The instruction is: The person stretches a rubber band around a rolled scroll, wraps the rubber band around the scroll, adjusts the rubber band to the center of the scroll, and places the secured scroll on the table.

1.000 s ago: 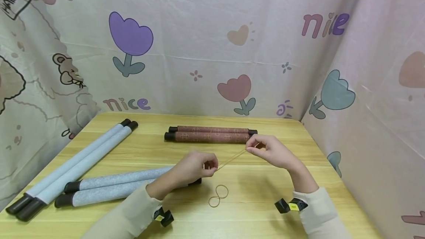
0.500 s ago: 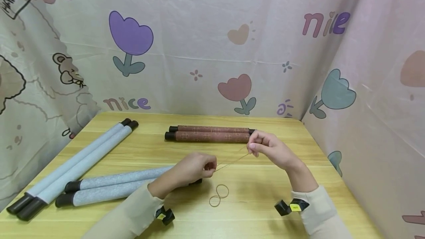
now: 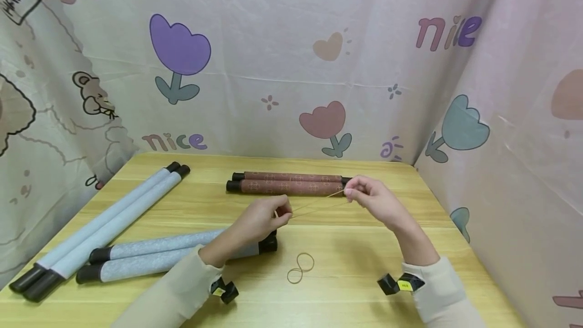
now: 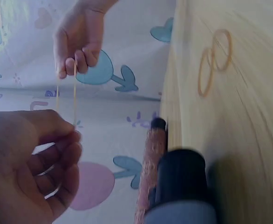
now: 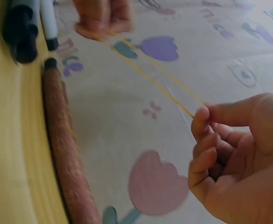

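Observation:
A thin yellowish rubber band (image 5: 167, 93) is stretched between both hands above the table. My left hand (image 3: 261, 217) pinches one end between thumb and fingertips, in front of the near pair of scrolls. The other end is pinched by my right hand (image 3: 375, 200), near the right end of the dark red scrolls. In the right wrist view the band's two strands run side by side between the hands. Another rubber band (image 3: 300, 268) lies on the table below the hands, twisted into a figure eight.
Two pale blue rolled scrolls (image 3: 114, 221) with black ends lie slanted at the left. Another grey-blue pair (image 3: 150, 262) lies nearer, partly behind the left forearm. Two dark red patterned scrolls (image 3: 291, 187) lie at the back of the wooden table (image 3: 346, 292). A printed curtain (image 3: 255, 44) hangs behind.
My left hand has moved up and slightly left, uncovering the near scrolls' black ends. The right hand has shifted slightly right and up. The band stays stretched between them, its strands spread wider apart.

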The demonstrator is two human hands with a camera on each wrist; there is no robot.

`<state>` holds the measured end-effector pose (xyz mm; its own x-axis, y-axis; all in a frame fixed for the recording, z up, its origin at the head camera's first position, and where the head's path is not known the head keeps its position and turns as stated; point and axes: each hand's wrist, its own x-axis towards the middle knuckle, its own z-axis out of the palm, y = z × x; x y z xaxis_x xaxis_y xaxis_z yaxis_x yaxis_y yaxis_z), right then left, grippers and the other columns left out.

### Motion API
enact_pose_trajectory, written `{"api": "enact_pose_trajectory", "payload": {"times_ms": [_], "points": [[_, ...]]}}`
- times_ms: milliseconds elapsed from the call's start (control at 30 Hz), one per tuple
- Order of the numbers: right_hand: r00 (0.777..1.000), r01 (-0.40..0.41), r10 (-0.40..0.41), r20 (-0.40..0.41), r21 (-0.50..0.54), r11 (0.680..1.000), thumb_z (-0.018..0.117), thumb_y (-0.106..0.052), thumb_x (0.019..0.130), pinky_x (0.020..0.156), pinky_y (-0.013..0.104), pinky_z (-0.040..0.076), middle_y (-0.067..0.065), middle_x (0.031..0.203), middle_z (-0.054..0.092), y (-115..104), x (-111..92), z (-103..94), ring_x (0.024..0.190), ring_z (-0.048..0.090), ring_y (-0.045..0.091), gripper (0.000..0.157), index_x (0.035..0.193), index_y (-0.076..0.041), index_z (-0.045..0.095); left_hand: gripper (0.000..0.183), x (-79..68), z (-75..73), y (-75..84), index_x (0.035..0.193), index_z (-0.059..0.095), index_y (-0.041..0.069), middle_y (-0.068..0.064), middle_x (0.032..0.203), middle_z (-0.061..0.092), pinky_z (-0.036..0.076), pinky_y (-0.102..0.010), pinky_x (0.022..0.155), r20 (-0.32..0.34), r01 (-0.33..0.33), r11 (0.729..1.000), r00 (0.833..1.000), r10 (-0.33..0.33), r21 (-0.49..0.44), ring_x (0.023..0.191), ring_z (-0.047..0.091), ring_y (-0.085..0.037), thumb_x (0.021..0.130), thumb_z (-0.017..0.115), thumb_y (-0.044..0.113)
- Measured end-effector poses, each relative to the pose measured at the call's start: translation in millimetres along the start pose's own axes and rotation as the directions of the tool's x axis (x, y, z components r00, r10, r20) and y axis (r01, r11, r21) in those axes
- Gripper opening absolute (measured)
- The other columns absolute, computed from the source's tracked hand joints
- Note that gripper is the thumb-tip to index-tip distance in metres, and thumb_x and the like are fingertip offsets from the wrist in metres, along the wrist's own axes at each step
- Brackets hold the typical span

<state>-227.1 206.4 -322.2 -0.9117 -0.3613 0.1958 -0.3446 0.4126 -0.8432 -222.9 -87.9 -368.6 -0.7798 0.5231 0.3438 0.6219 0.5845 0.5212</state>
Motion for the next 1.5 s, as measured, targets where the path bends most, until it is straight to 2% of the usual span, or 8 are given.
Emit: {"api": "enact_pose_trajectory", "payload": {"times_ms": [133, 267, 500, 633, 833, 1100, 1333, 1500], "points": [[0.996, 0.02, -0.021, 0.082, 0.007, 1.0, 0.057, -0.017, 0.1, 0.062, 0.026, 0.04, 0.014, 0.086, 0.059, -5, 1, 16.0, 0.069, 0.045, 0.018, 0.014, 0.098, -0.004, 0.062, 0.008, -0.7, -0.4, 5.7, 0.089, 0.062, 0.02, 0.013, 0.081, 0.061, 0.05, -0.025, 0.067, 0.0, -0.009, 0.99, 1.0, 0.009, -0.14, 0.075, 0.058, -0.004, 0.096, 0.065, 0.016], [0.994, 0.04, -0.045, 0.098, 0.049, 0.998, 0.057, -0.019, 0.1, 0.067, 0.027, 0.044, 0.017, 0.09, 0.062, -11, -1, 28.0, 0.076, 0.051, 0.026, 0.014, 0.098, -0.006, 0.064, 0.004, -0.7, 0.3, 9.9, 0.093, 0.064, 0.017, 0.006, 0.085, 0.065, 0.052, -0.027, 0.071, 0.004, -0.026, 0.974, 1.0, 0.028, -0.224, 0.079, 0.059, -0.006, 0.097, 0.063, 0.019], [0.994, 0.058, -0.064, 0.089, 0.059, 0.997, 0.058, -0.019, 0.1, 0.073, 0.03, 0.049, 0.015, 0.091, 0.066, -12, -2, 34.0, 0.081, 0.056, 0.019, 0.013, 0.099, -0.008, 0.066, 0.005, -1.5, 2.6, 9.3, 0.092, 0.064, 0.018, 0.011, 0.082, 0.065, 0.05, -0.026, 0.067, 0.032, -0.016, 0.967, 0.999, 0.025, -0.253, 0.077, 0.06, -0.004, 0.096, 0.064, 0.02], [0.997, 0.048, -0.05, 0.058, 0.026, 0.998, 0.058, -0.021, 0.1, 0.072, 0.031, 0.049, 0.013, 0.089, 0.066, -9, -2, 31.5, 0.08, 0.056, 0.022, 0.014, 0.098, -0.01, 0.066, 0.005, -0.4, 4.2, 8.1, 0.091, 0.064, 0.018, 0.013, 0.08, 0.064, 0.049, -0.026, 0.065, 0.051, -0.006, 0.976, 0.999, 0.018, -0.217, 0.074, 0.059, -0.004, 0.096, 0.065, 0.02], [0.999, 0.047, -0.047, 0.004, -0.121, 0.991, 0.06, -0.026, 0.099, 0.062, 0.029, 0.045, 0.003, 0.082, 0.062, -10, -2, 29.6, 0.069, 0.051, 0.019, 0.013, 0.096, -0.016, 0.068, 0.005, -1.6, 5.3, 4.5, 0.097, 0.067, 0.018, 0.013, 0.085, 0.062, 0.05, -0.026, 0.068, 0.084, 0.007, 0.994, 0.996, 0.003, -0.111, 0.077, 0.058, -0.004, 0.097, 0.064, 0.022], [0.997, 0.023, -0.037, -0.062, -0.217, 0.976, 0.062, -0.024, 0.098, 0.056, 0.028, 0.041, -0.001, 0.077, 0.058, -14, -3, 27.9, 0.066, 0.05, 0.018, 0.009, 0.095, -0.018, 0.069, 0.013, -13.6, -11.8, -9.9, 0.104, 0.067, 0.016, 0.01, 0.092, 0.064, 0.05, -0.026, 0.068, 0.097, 0.029, 0.999, 0.995, -0.031, 0.015, 0.082, 0.06, -0.007, 0.097, 0.063, 0.026], [0.997, 0.013, -0.031, -0.07, -0.242, 0.97, 0.062, -0.026, 0.098, 0.059, 0.031, 0.044, -0.002, 0.08, 0.059, -14, -3, 29.2, 0.069, 0.052, 0.019, 0.01, 0.096, -0.019, 0.069, 0.039, -32.8, -26.5, -26.8, 0.117, 0.066, 0.011, -0.001, 0.112, 0.066, 0.051, -0.041, 0.087, 0.144, 0.023, 0.983, 0.988, -0.05, 0.184, 0.102, 0.062, -0.02, 0.095, 0.063, 0.043], [0.997, 0.005, -0.025, -0.078, -0.243, 0.97, 0.062, -0.026, 0.098, 0.058, 0.031, 0.043, 0.0, 0.078, 0.058, -14, -3, 28.6, 0.068, 0.051, 0.019, 0.01, 0.096, -0.019, 0.069, 0.069, -48.1, -31.0, -42.6, 0.131, 0.058, 0.005, -0.012, 0.127, 0.059, 0.043, -0.05, 0.099, 0.207, -0.046, 0.955, 0.978, -0.016, 0.292, 0.118, 0.054, -0.033, 0.089, 0.06, 0.059]]}}
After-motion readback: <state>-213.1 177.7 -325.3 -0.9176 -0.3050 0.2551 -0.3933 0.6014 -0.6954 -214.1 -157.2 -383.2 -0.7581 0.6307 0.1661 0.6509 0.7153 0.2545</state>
